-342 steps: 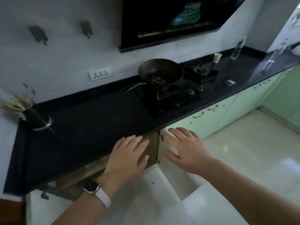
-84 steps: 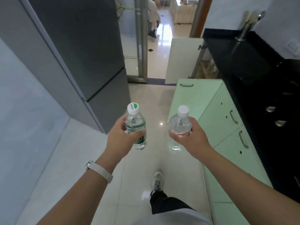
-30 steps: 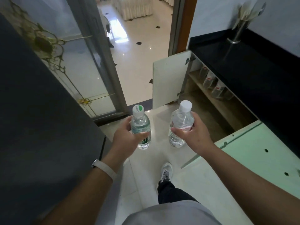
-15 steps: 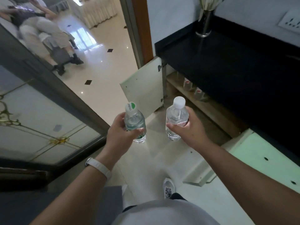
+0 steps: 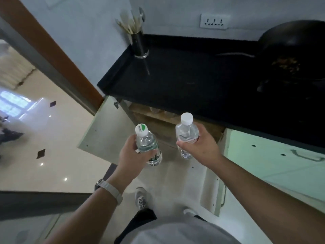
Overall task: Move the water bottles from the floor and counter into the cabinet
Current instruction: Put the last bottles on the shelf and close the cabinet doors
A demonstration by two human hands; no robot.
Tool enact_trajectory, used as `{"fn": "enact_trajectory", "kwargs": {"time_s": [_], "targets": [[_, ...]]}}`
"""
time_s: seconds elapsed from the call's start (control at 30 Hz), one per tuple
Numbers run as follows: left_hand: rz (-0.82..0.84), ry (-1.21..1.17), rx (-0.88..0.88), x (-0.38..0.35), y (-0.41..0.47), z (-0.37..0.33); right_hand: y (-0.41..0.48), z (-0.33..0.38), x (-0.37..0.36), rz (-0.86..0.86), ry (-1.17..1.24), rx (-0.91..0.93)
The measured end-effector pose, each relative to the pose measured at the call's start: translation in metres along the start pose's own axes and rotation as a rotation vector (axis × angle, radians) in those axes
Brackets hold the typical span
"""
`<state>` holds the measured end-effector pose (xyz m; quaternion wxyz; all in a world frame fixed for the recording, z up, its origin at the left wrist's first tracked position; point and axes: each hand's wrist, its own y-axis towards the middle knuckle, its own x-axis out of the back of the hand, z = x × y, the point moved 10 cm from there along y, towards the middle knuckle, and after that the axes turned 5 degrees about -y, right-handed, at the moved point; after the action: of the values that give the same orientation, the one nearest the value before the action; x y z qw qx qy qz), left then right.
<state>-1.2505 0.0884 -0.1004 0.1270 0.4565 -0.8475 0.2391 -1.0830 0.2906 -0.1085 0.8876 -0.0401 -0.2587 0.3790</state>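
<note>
**Two bottles held before the open cabinet**

The green-capped bottle (image 5: 146, 140) stands upright in the left hand (image 5: 131, 154), fingers wrapped round it. The white-capped bottle (image 5: 186, 128) stands likewise in the right hand (image 5: 202, 147), near it but apart. Both hang before the cabinet (image 5: 158, 127), under the counter (image 5: 193, 81) edge, between its swung-out left door (image 5: 105, 132) and right door (image 5: 209, 187).

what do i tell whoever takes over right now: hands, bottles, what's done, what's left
The left hand grips the green-capped bottle, upright.
The right hand grips the white-capped bottle, upright.
Both bottles are held in the air in front of the cabinet under the counter; its door is swung open.
Done: two bottles picked up and brought to the cabinet.
Left: set both inside. The shelf contents are too blurred to tell; no other bottles are in view.
</note>
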Motion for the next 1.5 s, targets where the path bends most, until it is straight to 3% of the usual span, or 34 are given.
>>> {"fn": "enact_trajectory", "kwargs": {"time_s": [0.33,0.67,1.03,1.5], "targets": [[0.332,0.058,-0.094,0.001,0.104,-0.012,0.007,0.013,-0.026,-0.276,0.03,-0.22],[0.555,0.102,-0.167,0.02,0.174,-0.01,0.002,0.041,-0.079,-0.522,0.036,-0.354],[0.632,0.158,-0.146,-0.012,0.179,0.01,-0.009,-0.002,-0.089,-0.571,0.107,-0.464],[0.668,0.271,-0.171,-0.064,0.166,0.031,-0.007,-0.057,-0.063,-0.544,0.168,-0.441]]}}
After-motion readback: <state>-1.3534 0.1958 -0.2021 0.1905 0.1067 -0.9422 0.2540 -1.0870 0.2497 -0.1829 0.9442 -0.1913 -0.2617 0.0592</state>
